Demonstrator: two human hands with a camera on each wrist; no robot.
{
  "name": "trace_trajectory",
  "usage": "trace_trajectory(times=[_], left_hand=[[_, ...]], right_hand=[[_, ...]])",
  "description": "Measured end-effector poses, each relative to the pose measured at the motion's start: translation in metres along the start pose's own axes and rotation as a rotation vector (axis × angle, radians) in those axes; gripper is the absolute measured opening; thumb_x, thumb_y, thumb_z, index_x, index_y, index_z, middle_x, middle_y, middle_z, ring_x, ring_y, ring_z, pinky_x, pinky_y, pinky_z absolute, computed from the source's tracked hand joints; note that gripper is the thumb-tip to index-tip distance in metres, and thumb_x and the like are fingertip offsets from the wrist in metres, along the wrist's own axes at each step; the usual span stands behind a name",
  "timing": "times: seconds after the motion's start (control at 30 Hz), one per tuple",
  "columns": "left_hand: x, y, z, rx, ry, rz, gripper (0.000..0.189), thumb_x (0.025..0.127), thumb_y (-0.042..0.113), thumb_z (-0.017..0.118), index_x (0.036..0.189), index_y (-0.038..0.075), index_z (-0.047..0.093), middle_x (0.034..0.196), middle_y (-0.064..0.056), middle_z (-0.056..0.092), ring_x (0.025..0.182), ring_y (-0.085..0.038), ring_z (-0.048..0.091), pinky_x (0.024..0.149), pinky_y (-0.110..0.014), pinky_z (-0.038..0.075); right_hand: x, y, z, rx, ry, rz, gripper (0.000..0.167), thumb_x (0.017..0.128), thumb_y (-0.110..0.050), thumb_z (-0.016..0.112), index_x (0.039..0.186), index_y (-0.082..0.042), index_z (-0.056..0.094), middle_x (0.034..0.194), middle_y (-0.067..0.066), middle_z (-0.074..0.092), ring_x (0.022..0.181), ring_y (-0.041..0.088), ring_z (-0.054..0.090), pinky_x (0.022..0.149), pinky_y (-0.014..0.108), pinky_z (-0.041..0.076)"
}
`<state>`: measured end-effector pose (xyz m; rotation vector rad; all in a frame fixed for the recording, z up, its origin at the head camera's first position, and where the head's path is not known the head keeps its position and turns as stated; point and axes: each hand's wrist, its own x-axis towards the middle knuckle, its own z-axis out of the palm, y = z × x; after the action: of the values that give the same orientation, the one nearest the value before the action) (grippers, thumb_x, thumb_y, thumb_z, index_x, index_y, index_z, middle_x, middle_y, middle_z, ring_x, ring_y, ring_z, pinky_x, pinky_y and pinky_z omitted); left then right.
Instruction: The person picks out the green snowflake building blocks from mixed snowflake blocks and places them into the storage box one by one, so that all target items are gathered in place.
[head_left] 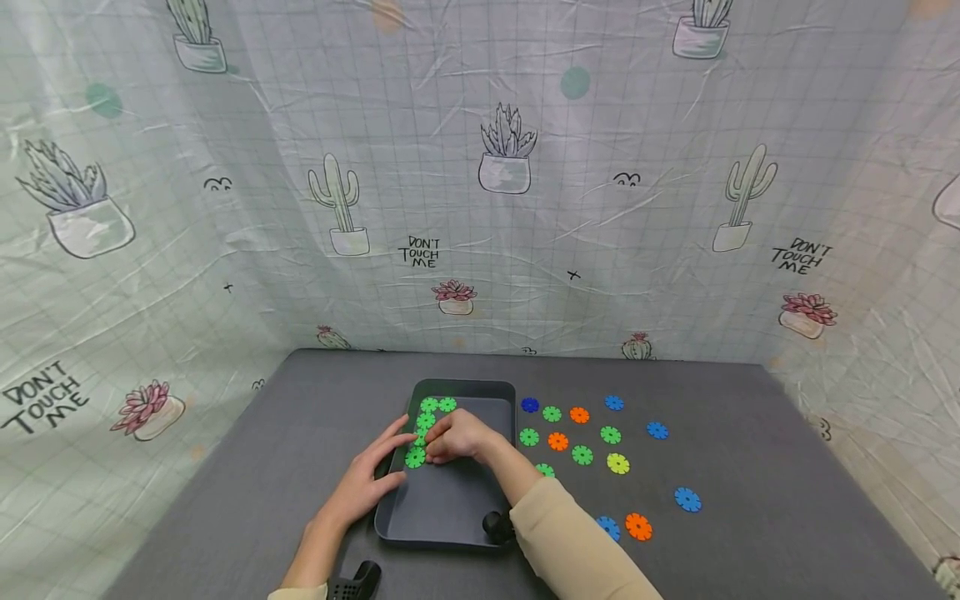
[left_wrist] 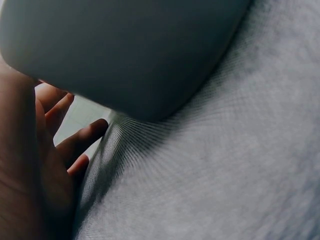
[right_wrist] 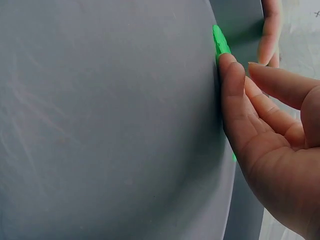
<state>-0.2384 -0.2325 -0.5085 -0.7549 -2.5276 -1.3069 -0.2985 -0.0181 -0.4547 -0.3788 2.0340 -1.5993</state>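
A dark grey tray (head_left: 450, 512) holds several green notched plastic discs (head_left: 415, 457) along its left side and far left corner. My left hand (head_left: 363, 479) rests with spread fingers at the tray's left rim. In the left wrist view, fingers of the left hand (left_wrist: 57, 135) show beside the tray's dark wall (left_wrist: 130, 55). My right hand (head_left: 461, 437) reaches into the tray, its loosely bent fingers at the nearest green discs. The right wrist view has the right hand (right_wrist: 270, 140) with fingertips against one green disc (right_wrist: 220, 41), thumb and fingers apart.
Right of the tray, several loose discs lie on the grey table (head_left: 720, 442): green (head_left: 582, 455), orange (head_left: 639, 527), blue (head_left: 687, 499), and one yellow (head_left: 618, 463). A dark blue disc (head_left: 530, 405) sits near the tray's far right corner. A patterned curtain (head_left: 465, 217) surrounds the table.
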Motion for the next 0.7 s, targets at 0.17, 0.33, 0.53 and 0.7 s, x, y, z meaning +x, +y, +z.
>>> trace_trajectory(times=[0.17,0.33,0.53,0.7], left_hand=[[0.000,0.000,0.000,0.000,0.001,0.006,0.054,0.085,0.003,0.068,0.138,0.008,0.060,0.160,-0.017,0.034,0.145,-0.039,0.031,0.104,-0.070,0.028],[0.001,0.000,0.001,-0.015,-0.009,0.006,0.054,0.086,0.005,0.068,0.139,0.006,0.059,0.160,-0.018,0.033,0.146,-0.040,0.030,0.103,-0.071,0.029],[0.001,-0.001,0.002,-0.012,-0.002,0.007,0.054,0.086,0.004,0.069,0.139,0.007,0.059,0.160,-0.018,0.033,0.146,-0.040,0.029,0.103,-0.070,0.029],[0.000,-0.004,0.002,-0.003,0.003,-0.005,0.053,0.087,0.006,0.069,0.139,0.008,0.060,0.160,-0.017,0.033,0.146,-0.039,0.029,0.103,-0.071,0.029]], right_hand=[[0.000,0.000,-0.001,0.026,0.003,0.004,0.023,0.086,0.011,0.068,0.109,0.015,0.069,0.088,0.020,0.072,0.077,0.024,0.073,0.075,0.037,0.058],[-0.002,0.001,-0.003,0.034,0.002,-0.006,0.024,0.087,0.009,0.068,0.110,0.014,0.069,0.087,0.020,0.073,0.076,0.023,0.072,0.075,0.037,0.058],[-0.005,-0.003,-0.012,0.035,-0.015,-0.012,0.030,0.088,0.004,0.069,0.117,0.013,0.068,0.093,0.021,0.074,0.088,0.031,0.073,0.081,0.040,0.057],[-0.010,-0.008,-0.024,0.048,-0.023,-0.028,0.035,0.090,0.001,0.068,0.123,0.013,0.065,0.099,0.021,0.073,0.092,0.029,0.072,0.086,0.042,0.056]])
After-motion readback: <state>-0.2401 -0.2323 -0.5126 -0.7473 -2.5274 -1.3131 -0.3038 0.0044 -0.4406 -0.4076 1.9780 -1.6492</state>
